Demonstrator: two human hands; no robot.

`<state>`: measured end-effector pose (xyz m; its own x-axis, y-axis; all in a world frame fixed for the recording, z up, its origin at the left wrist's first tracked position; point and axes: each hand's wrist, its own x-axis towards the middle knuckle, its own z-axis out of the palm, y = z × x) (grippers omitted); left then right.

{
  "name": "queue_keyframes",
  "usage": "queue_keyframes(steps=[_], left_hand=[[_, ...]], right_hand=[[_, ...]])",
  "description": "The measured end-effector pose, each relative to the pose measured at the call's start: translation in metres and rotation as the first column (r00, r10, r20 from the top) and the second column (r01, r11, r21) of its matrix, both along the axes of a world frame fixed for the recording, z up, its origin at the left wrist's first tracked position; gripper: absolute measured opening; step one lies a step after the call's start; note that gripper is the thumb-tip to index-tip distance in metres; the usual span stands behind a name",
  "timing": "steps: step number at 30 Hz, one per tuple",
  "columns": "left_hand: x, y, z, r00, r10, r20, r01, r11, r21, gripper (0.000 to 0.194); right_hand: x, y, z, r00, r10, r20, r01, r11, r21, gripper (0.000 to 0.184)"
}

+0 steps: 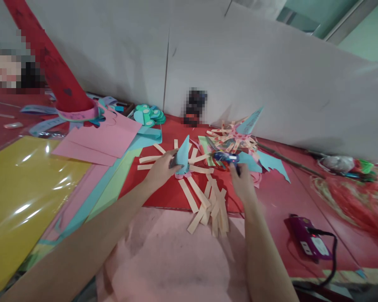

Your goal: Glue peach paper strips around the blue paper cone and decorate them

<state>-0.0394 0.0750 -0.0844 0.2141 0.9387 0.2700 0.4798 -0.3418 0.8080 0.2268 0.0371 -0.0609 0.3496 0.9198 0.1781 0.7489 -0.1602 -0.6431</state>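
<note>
My left hand (163, 167) is closed on the side of a small light-blue paper cone (183, 154), which stands upright. Pale paper strips (189, 195) fan out around the cone's base, over a red sheet (157, 191). In my right hand (242, 180) is a dark blue glue gun (224, 157), held just right of the strips with its front end toward the cone. A loose heap of pale strips (219, 209) lies in front, between my forearms. Behind the glue gun rests another blue cone (249, 122) with patterned strips at its base.
A tall red cone (61, 79) with blue strips stands at left, near pink sheets (96, 138) and a glossy yellow sheet (28, 197). Green cut-outs (148, 115) lie by the grey wall (255, 63). At right are a purple power strip (308, 239), a cord and red stringy material (362, 201).
</note>
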Motion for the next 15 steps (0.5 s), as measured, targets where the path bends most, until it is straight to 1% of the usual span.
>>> queue_keyframes(steps=[1, 3, 5, 8, 13, 15], left_hand=[[0.0, 0.0, 0.0, 1.0, 0.007, -0.014, -0.007, 1.0, 0.01, 0.047], [-0.001, 0.0, 0.0, 0.999, 0.018, -0.036, -0.017, 0.999, 0.027, 0.047], [-0.001, 0.0, 0.0, 0.999, 0.02, -0.048, -0.018, 0.999, 0.038, 0.047], [-0.001, 0.0, 0.001, 0.999, 0.022, -0.039, -0.02, 0.999, 0.043, 0.046], [0.0, -0.001, 0.003, 0.999, 0.033, -0.033, -0.033, 0.999, 0.014, 0.046], [0.0, -0.001, 0.003, 0.999, 0.031, -0.039, -0.03, 0.999, 0.016, 0.046]], right_hand=[[-0.007, -0.002, 0.002, 1.0, 0.023, 0.021, -0.021, 0.998, -0.066, 0.051], [-0.019, -0.006, 0.006, 0.995, 0.083, 0.058, -0.074, 0.986, -0.149, 0.054], [-0.026, -0.009, 0.009, 0.989, 0.113, 0.094, -0.094, 0.978, -0.186, 0.056], [-0.03, -0.01, 0.008, 0.982, 0.126, 0.139, -0.098, 0.977, -0.189, 0.053], [-0.031, -0.008, -0.003, 0.956, 0.182, 0.228, -0.148, 0.976, -0.16, 0.044], [-0.031, -0.007, -0.005, 0.95, 0.183, 0.254, -0.149, 0.978, -0.145, 0.042]])
